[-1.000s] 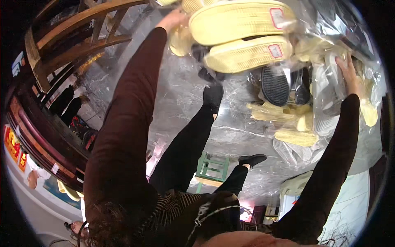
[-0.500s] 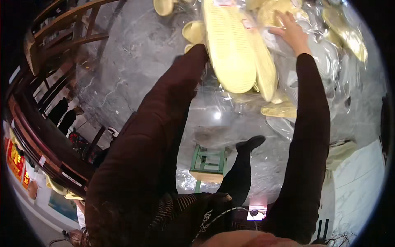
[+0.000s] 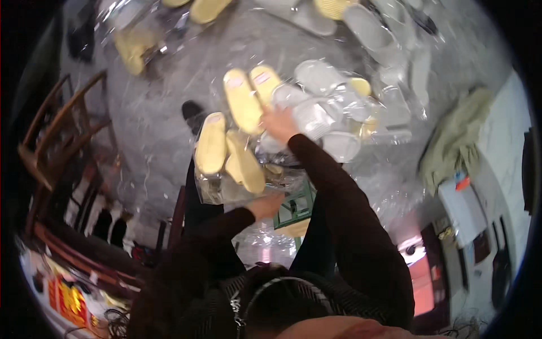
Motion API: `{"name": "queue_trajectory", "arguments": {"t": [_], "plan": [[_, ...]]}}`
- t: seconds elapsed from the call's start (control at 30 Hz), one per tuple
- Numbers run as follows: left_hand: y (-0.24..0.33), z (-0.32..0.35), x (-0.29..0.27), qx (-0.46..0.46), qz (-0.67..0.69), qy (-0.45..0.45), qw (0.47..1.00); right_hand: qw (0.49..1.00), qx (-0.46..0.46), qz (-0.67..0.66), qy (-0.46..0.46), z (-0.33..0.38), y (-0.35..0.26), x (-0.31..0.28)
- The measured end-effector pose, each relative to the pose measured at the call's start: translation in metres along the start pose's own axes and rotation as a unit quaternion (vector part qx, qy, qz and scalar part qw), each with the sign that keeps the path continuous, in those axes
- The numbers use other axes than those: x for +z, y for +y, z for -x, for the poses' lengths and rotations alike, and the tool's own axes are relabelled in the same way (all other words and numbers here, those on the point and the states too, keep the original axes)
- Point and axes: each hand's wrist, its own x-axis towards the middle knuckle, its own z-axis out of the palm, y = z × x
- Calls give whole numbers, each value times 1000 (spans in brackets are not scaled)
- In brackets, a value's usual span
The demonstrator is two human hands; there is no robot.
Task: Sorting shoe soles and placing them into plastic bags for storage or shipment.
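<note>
Yellow slippers in clear plastic lie in front of me. One pair of yellow slippers (image 3: 212, 144) rests nearest my lap. My left hand (image 3: 266, 207) is at the lower edge of its clear bag (image 3: 226, 192), fingers closed there, though blurred and partly covered. Just beyond lies another bagged yellow pair, its left slipper (image 3: 241, 100) sole up or insole up, I cannot tell which. My right hand (image 3: 279, 124) bends its fingers over the lower end of that pair. Bagged grey-white slippers (image 3: 319, 118) lie right beside the right hand.
More bagged slippers (image 3: 370, 28) are strewn over the grey floor (image 3: 152, 113). A green-framed stool (image 3: 296, 206) stands between my legs. A wooden chair (image 3: 68, 124) is at the left, an olive cloth (image 3: 457, 135) at the right.
My view has shifted, and the yellow slippers that were close before me now lie lower. My left hand has come in toward my lap. My right hand has left its outstretched reach and is nearer.
</note>
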Motion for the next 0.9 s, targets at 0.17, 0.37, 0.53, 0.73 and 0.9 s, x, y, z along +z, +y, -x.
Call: {"name": "queue_trajectory", "arguments": {"t": [0.17,0.37,0.53,0.73,0.9], "plan": [[-77,23,-198,143,666,-33,732,951,-92,-293,34,73,-50,-64],[-298,-73,-317,-172,195,428,866,803,296,-335,395,174,152,-185],[-325,-227,-419,-171,116,413,887,555,556,-453,420,275,294,-153],[-309,-342,-340,-175,40,354,918,870,343,-196,296,323,417,-81],[-322,-352,-233,-193,101,183,959,840,291,-286,358,191,386,-76]]}}
